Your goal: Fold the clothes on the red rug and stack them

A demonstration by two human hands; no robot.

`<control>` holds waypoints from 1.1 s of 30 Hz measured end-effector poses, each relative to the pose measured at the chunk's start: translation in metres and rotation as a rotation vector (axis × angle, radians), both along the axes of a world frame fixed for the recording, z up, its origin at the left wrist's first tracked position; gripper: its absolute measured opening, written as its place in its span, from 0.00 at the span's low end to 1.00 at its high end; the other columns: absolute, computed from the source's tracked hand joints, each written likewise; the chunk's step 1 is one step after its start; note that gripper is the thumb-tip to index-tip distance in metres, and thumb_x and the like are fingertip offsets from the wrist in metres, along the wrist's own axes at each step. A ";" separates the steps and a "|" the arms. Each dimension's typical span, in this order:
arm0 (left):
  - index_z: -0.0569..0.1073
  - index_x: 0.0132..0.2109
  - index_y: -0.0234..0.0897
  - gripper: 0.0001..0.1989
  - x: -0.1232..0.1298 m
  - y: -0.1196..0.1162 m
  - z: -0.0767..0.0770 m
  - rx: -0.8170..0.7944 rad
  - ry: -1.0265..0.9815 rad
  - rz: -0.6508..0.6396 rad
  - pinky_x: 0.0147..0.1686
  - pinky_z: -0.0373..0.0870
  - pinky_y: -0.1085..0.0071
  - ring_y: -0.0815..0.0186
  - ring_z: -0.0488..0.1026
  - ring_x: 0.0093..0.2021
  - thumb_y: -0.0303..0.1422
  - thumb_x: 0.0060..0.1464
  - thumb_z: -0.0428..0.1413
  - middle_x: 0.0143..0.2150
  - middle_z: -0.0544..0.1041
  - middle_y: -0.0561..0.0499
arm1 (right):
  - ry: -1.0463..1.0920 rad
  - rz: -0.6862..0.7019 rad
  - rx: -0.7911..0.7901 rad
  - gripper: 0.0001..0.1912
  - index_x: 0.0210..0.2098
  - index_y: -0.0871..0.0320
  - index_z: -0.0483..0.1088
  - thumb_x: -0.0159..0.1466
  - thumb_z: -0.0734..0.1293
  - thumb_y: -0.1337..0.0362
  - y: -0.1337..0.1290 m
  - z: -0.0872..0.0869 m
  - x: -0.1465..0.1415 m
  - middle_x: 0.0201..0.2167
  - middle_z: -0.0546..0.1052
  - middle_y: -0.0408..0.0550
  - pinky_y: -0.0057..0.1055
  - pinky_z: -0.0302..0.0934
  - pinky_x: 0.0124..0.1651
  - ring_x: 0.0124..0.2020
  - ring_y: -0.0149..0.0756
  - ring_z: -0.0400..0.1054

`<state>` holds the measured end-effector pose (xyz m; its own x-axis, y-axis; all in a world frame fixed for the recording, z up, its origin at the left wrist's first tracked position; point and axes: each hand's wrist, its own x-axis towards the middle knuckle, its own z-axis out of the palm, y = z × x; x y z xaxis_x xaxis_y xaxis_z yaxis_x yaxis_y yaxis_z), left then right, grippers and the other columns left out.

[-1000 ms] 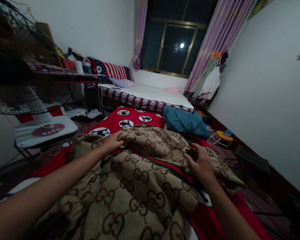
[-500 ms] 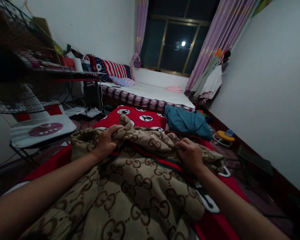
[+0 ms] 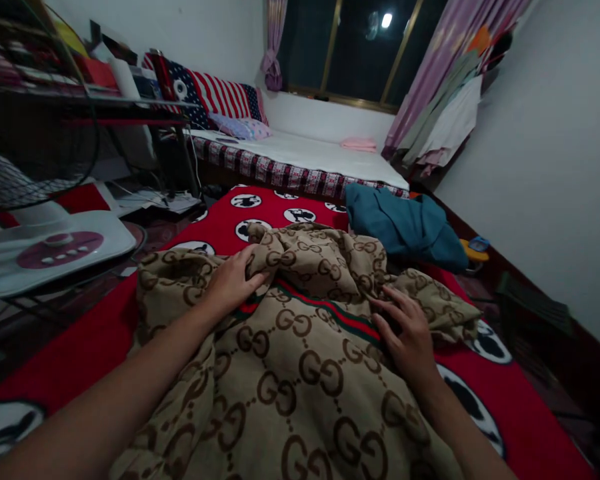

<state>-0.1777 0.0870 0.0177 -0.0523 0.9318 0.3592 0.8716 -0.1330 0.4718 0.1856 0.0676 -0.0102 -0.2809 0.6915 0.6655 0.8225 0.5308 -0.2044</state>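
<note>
A tan jacket with a brown interlocking-letter pattern lies spread over a red blanket with white circle prints. A red and green striped band runs across its upper part, below a bunched hood-like fold. My left hand rests on the cloth at the left end of that fold, thumb apart from the fingers. On the right, my right hand lies open on the jacket beside the band's end, its fingers spread. Parts of the cloth under both palms are hidden.
A folded teal cloth sits at the blanket's right edge. To the left stand a fan and a cluttered desk. Behind is a bed with pillows; a dark stool and a yellow stool stand right.
Both hands have loosened from the jacket's fold and now lie on it with fingers apart. The fold has settled flatter. The view has tilted down.
</note>
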 end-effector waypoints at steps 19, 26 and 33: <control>0.63 0.58 0.40 0.26 -0.001 -0.021 -0.001 0.013 -0.046 0.037 0.49 0.67 0.61 0.54 0.72 0.51 0.45 0.56 0.53 0.51 0.74 0.45 | 0.140 -0.031 -0.062 0.20 0.54 0.51 0.66 0.63 0.63 0.58 -0.007 0.009 -0.005 0.58 0.67 0.53 0.50 0.54 0.61 0.60 0.48 0.60; 0.67 0.56 0.38 0.24 0.002 -0.016 0.000 0.156 -0.070 0.013 0.50 0.68 0.61 0.54 0.72 0.50 0.43 0.54 0.55 0.51 0.75 0.44 | -0.040 -0.368 -0.249 0.52 0.69 0.59 0.39 0.57 0.64 0.40 0.045 0.032 -0.031 0.64 0.56 0.68 0.47 0.62 0.47 0.55 0.59 0.65; 0.71 0.47 0.42 0.15 0.009 -0.037 0.007 0.451 -0.036 -0.218 0.50 0.68 0.62 0.58 0.72 0.47 0.31 0.51 0.54 0.44 0.75 0.48 | -0.529 -0.158 -0.413 0.21 0.51 0.51 0.69 0.57 0.66 0.60 0.070 0.066 -0.071 0.41 0.78 0.51 0.34 0.59 0.40 0.41 0.45 0.72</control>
